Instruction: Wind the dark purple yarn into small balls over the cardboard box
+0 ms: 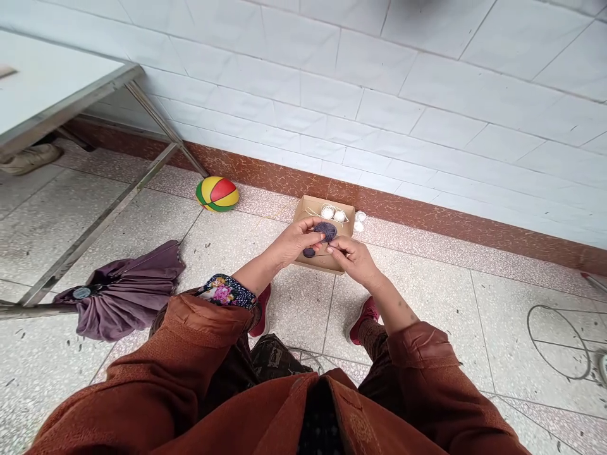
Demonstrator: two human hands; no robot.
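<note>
My left hand (pixel 301 242) is closed around a dark purple-grey ball of yarn (pixel 325 230), thumb across its near side. Close against the ball, my right hand (pixel 351 258) pinches with thumb and forefinger at what looks like a strand of the same yarn. Both hands are above a shallow cardboard box (pixel 322 264) on the floor. Inside it, a smaller dark ball of yarn (pixel 309 252) lies under my left hand. Toward the back of the box are two white balls of yarn (pixel 333 213) with loose white strands.
Small white balls (pixel 360 220) lie just right of the box. A striped ball (pixel 217 193) rests by the wall. At left are a folded purple umbrella (pixel 128 291) and a metal-framed table (pixel 66 82). A wire ring frame (pixel 559 341) stands at right.
</note>
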